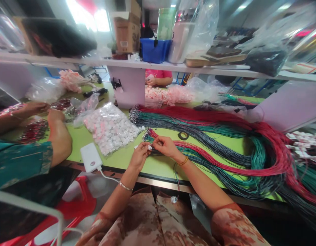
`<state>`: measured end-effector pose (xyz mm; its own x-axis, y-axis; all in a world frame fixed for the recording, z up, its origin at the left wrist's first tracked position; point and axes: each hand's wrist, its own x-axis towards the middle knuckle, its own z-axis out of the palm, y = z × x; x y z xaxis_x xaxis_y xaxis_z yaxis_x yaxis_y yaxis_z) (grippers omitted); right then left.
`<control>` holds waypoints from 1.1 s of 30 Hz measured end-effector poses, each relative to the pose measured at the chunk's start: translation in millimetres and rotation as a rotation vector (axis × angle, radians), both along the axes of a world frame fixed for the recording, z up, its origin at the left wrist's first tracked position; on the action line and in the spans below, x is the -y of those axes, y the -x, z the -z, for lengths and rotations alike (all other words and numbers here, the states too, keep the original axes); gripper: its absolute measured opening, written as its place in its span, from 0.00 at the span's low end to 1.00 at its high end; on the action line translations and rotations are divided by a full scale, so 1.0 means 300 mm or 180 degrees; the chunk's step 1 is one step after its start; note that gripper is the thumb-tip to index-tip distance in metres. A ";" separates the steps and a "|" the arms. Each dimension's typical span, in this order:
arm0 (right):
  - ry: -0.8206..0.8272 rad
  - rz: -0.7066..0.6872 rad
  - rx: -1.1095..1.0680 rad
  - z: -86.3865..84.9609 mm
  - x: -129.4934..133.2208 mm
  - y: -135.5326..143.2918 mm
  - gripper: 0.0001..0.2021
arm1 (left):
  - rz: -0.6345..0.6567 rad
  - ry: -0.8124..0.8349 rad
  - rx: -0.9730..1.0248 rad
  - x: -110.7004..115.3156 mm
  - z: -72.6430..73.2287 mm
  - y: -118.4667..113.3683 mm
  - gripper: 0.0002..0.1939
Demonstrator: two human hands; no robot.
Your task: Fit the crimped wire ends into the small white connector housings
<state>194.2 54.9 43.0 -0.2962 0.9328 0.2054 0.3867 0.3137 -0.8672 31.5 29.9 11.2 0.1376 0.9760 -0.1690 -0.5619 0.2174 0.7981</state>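
My left hand is closed, pinching a small white plastic connector between thumb and fingertips. Close against it, my right hand has its fingers pinched on what looks like a thin wire, mostly hidden by the fingers. Beneath and beside my hands runs a bundle of red, green and black wires, with metal-tipped ends just beyond my fingertips. To the left lies a clear bag of white connectors. A connector on wires dangles over the table edge below my right wrist.
A larger wire bundle curves across the green table. Black tape lies between bundles. A white power bank with a cable sits left. A co-worker's arms work farther left; another person sits opposite, below a loaded shelf.
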 end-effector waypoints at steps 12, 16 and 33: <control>0.0030 0.0333 -0.0040 0.062 0.034 -0.015 0.09 | 0.0083 0.0035 0.0226 -0.035 0.010 -0.010 0.09; 0.0060 0.0352 -0.0162 0.067 0.037 -0.009 0.10 | 0.0033 -0.0007 0.0229 -0.028 0.011 -0.013 0.10; -0.0161 0.0213 0.0136 0.069 0.049 0.009 0.13 | -0.0269 -0.0218 -0.0217 -0.014 0.018 -0.050 0.16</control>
<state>191.5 40.1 22.2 -0.2429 0.9396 0.2412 0.4447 0.3288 -0.8331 46.6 34.0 5.7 0.0448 0.9932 -0.1076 -0.5199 0.1152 0.8464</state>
